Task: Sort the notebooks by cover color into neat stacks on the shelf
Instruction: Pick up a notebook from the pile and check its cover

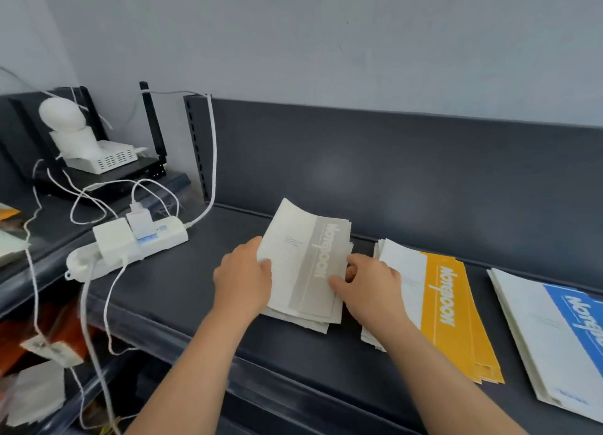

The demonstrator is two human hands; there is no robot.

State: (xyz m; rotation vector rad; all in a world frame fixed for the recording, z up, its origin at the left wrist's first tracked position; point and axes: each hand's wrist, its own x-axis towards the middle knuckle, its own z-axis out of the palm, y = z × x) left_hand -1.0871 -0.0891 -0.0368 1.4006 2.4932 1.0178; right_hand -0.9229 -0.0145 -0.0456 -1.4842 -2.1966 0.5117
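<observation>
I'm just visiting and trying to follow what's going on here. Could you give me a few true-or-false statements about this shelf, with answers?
1. The left hand and right hand both hold the grey notebooks. True.
2. The yellow notebooks lie left of the grey ones. False: they lie to their right.
3. The blue notebooks lie farthest right on the shelf. True.
4. Nothing is plugged into the power strip. False: white plugs sit in it.

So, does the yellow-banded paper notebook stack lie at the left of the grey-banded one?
No, the yellow-banded paper notebook stack lies right of the grey-banded notebook stack.
</observation>
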